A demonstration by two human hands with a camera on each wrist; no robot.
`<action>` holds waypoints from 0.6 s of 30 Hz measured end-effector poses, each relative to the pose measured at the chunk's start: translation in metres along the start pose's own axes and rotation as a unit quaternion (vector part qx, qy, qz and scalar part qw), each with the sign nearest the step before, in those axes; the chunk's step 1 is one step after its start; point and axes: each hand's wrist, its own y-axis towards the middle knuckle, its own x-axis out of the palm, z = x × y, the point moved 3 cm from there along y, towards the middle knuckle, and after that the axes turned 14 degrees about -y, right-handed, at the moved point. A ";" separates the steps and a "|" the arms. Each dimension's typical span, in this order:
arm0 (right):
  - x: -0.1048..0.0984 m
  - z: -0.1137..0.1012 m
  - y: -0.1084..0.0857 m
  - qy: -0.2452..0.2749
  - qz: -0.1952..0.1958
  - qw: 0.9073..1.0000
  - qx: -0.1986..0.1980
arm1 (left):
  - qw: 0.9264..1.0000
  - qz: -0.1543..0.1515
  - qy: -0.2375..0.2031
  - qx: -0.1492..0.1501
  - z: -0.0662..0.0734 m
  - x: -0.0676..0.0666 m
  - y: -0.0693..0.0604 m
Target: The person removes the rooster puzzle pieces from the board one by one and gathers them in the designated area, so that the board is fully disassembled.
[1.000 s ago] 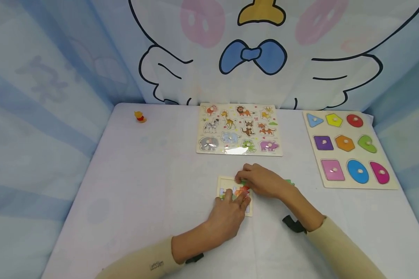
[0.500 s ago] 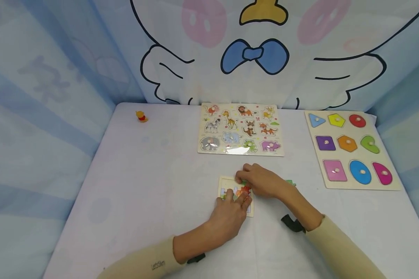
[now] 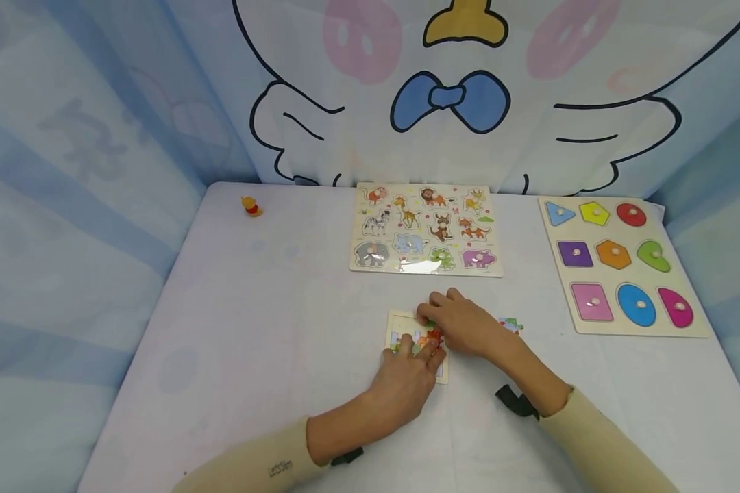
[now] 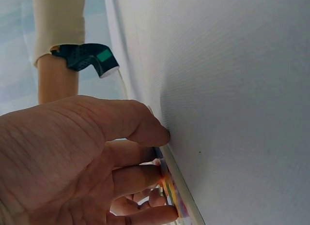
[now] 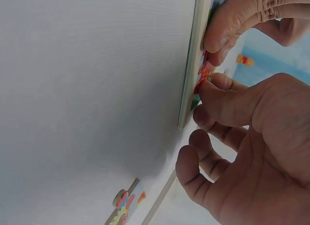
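A small wooden jigsaw tray (image 3: pixel 402 323) with colourful pieces in it lies in front of the person, partly covered by both hands. The left hand (image 3: pixel 399 385) rests on it from the near side, its fingertips pressing on the pieces. At the upper right corner, the right hand (image 3: pixel 462 327) pinches a red and green jigsaw piece (image 5: pixel 204 76) between thumb and forefinger, low against the tray. Its other fingers are bent and hold nothing. Beside the right wrist lies a loose jigsaw piece (image 3: pixel 510 325), which also shows in the right wrist view.
Behind the tray lies an animal peg puzzle (image 3: pixel 425 229). A shape peg puzzle (image 3: pixel 623 274) is at the right, and a small yellow and red figurine (image 3: pixel 251 207) stands at the far left. A patterned curtain (image 3: pixel 358 137) closes off the table's back.
The right hand has shifted slightly at the tray's corner and its wrist has lowered, so more of the loose jigsaw piece shows. The left hand stays on the tray.
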 end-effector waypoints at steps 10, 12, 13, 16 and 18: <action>0.000 -0.001 0.001 0.000 -0.002 1.000 -0.008 | 1.000 0.024 0.009 0.010 0.001 0.000 -0.002; 0.001 -0.001 0.002 0.008 -0.003 1.000 -0.010 | 1.000 0.029 0.009 0.009 0.001 0.001 -0.003; 0.001 -0.001 0.002 0.012 -0.003 1.000 -0.010 | 0.999 0.031 0.004 0.008 0.001 0.001 -0.003; 0.001 0.000 0.001 0.019 -0.003 1.000 -0.012 | 0.999 0.034 -0.010 0.007 0.002 0.002 -0.005; 0.001 0.001 0.000 0.026 -0.003 1.000 -0.012 | 0.999 0.035 -0.014 0.008 0.002 0.003 -0.004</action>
